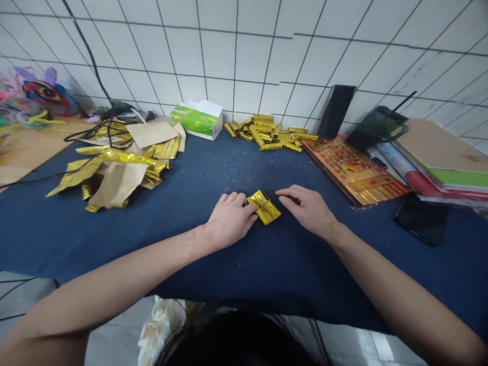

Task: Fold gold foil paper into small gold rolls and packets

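A small folded piece of gold foil paper (268,209) lies on the dark blue cloth, with creases across its face. My left hand (231,219) has its thumb and forefinger on the left edge of this paper, the other fingers curled on the cloth. Just to the right, my right hand (307,209) hovers near the paper's right corner. Its thumb and forefinger are slightly apart and nothing shows between them. Behind, by the wall, rests a pile of rolled gold foil tubes (267,133).
Crumpled gold and brown paper (120,178) is heaped on the left, beside a black cable. A green tissue box (198,119) stands at the wall. On the right are a red-gold packet (354,173), a dark cup (377,127), stacked papers (446,147) and a phone (421,218).
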`<state>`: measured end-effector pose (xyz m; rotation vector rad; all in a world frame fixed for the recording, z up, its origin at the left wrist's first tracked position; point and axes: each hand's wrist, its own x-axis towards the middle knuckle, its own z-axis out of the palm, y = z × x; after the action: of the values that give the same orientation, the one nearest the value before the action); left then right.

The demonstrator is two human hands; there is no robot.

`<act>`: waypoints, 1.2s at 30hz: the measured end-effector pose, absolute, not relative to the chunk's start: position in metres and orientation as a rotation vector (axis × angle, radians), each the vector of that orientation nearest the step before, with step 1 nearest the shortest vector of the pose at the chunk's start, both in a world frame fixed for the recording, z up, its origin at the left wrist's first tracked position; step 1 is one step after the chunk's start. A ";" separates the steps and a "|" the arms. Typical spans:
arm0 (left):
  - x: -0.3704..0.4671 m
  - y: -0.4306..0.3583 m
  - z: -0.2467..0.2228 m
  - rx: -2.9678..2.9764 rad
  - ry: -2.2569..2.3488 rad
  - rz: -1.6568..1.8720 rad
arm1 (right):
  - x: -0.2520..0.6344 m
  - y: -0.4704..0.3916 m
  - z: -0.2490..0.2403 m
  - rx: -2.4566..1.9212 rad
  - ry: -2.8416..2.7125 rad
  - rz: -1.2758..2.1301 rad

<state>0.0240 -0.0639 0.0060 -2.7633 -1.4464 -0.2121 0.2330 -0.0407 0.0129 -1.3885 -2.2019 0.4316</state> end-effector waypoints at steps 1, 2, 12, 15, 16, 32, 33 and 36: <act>0.024 -0.064 0.005 -2.764 -1.444 -0.228 | 0.232 -0.040 0.011 -1.420 -2.195 0.489; 0.024 -0.064 0.005 -2.765 -1.441 -0.239 | 0.230 -0.040 0.009 -1.428 -2.191 0.577; 0.027 -0.060 0.005 -2.812 -1.456 -0.282 | 0.214 -0.049 -0.001 -1.346 -2.005 1.146; 0.030 -0.057 0.006 -2.826 -1.527 -0.308 | 0.211 -0.050 -0.003 -1.360 -1.898 1.235; 0.031 -0.056 0.006 -2.830 -1.556 -0.313 | 0.210 -0.052 -0.003 -1.355 -1.871 1.253; 0.042 -0.047 0.012 -2.808 -2.019 -0.182 | 0.209 -0.061 0.002 -1.309 -2.088 1.021; 0.042 -0.046 0.012 -2.813 -2.032 -0.189 | 0.210 -0.061 0.003 -1.291 -2.111 1.027; 0.042 -0.046 0.012 -2.815 -2.045 -0.242 | 0.211 -0.061 0.003 -1.247 -2.147 1.035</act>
<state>0.0418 -0.0457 0.0120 -2.8149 -2.0445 -0.2421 0.2108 -0.0607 0.0032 -1.2466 -2.1469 1.0350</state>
